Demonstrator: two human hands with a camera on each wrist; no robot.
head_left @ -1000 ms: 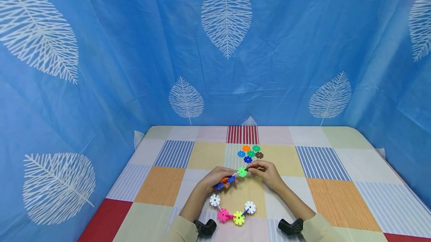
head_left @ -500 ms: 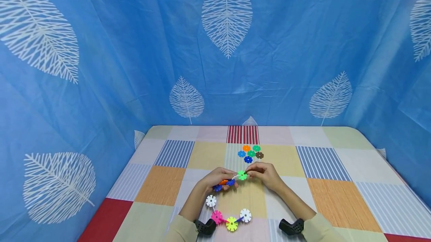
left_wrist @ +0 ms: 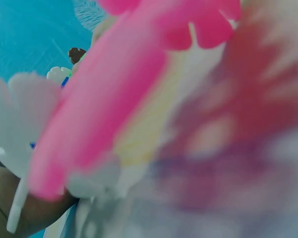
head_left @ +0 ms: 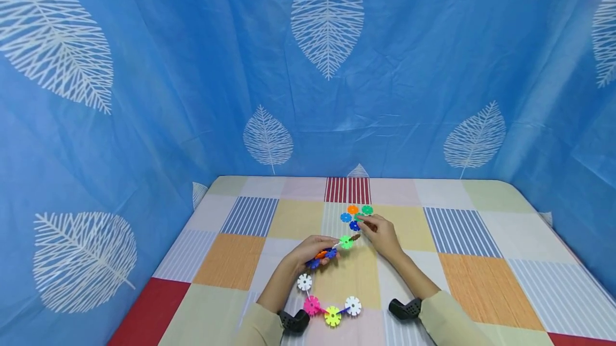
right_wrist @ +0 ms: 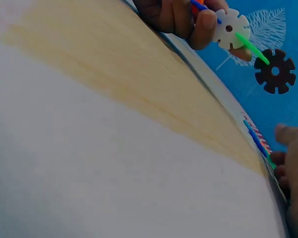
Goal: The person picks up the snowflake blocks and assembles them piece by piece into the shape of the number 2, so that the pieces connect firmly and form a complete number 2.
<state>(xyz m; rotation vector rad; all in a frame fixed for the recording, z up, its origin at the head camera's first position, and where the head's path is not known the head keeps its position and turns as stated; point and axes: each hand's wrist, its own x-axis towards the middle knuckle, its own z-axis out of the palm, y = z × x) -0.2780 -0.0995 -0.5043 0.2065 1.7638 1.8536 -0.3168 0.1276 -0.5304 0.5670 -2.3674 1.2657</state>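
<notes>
My left hand (head_left: 314, 250) holds a chain of slotted snowflake discs in the middle of the table. A brown disc (head_left: 355, 237) sits at the chain's free end, joined to a bright green disc (head_left: 346, 242). From the left hand the chain hangs down through a white disc (head_left: 304, 282), a pink disc (head_left: 311, 305) and a yellow disc (head_left: 332, 316) to another white disc (head_left: 353, 306). My right hand (head_left: 382, 236) reaches over the loose discs, fingertips beside a dark blue disc (head_left: 354, 225) and a green disc (head_left: 359, 217). It partly covers a loose brown disc.
More loose discs lie beyond the right hand: an orange disc (head_left: 353, 209), a light blue disc (head_left: 345, 217) and a second green disc (head_left: 367, 210). A patchwork cloth (head_left: 474, 271) covers the table. A blue leaf-patterned curtain (head_left: 385, 94) stands behind it.
My right hand has let go of the brown disc at the chain's end and moved away, forward to the loose discs. The left hand keeps the chain, whose hanging part has swung slightly.
</notes>
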